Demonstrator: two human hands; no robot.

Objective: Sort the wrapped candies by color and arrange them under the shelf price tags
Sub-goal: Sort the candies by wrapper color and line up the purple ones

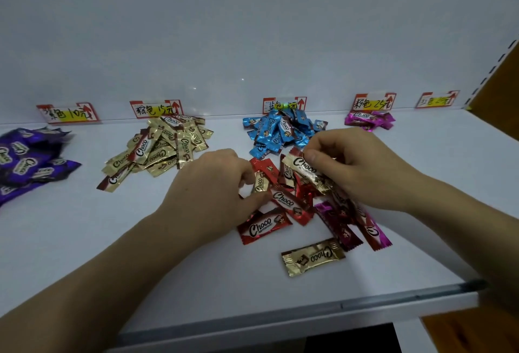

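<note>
Shelf (196,268), head view: white, with five price tags along its back edge; clock directions are read from the mix.
Mix (303,206): unsorted heap between the two hands, mostly red with some pink and gold.
Right hand (362,167): at 2 o'clock, thumb and fingertips pinching a gold candy (304,167) lifted off the heap.
Left hand (213,184): at 9 o'clock, fingers curled, seemingly pinching a second gold candy (259,184) at the heap's edge.
Gold pile (163,144): at 10 o'clock under the second tag (156,108), where both held candies belong.
Step done well: lift each gold piece clear so no red wrapper drags along, then lay it on the gold pile, not short of it.
Stray gold (313,255): at 6 o'clock, lying alone; it looks like the next one to collect.
Sorted piles, four: purple (25,159) at 9, gold at 10, blue (280,130) at 12, pink (369,119) at 1.
Last tag (436,99): at 2 o'clock, nothing under it yet.
Loose gold: three visible.
Loose red: at least four; exact count hidden by overlap.
Loose pink: about two.
</note>
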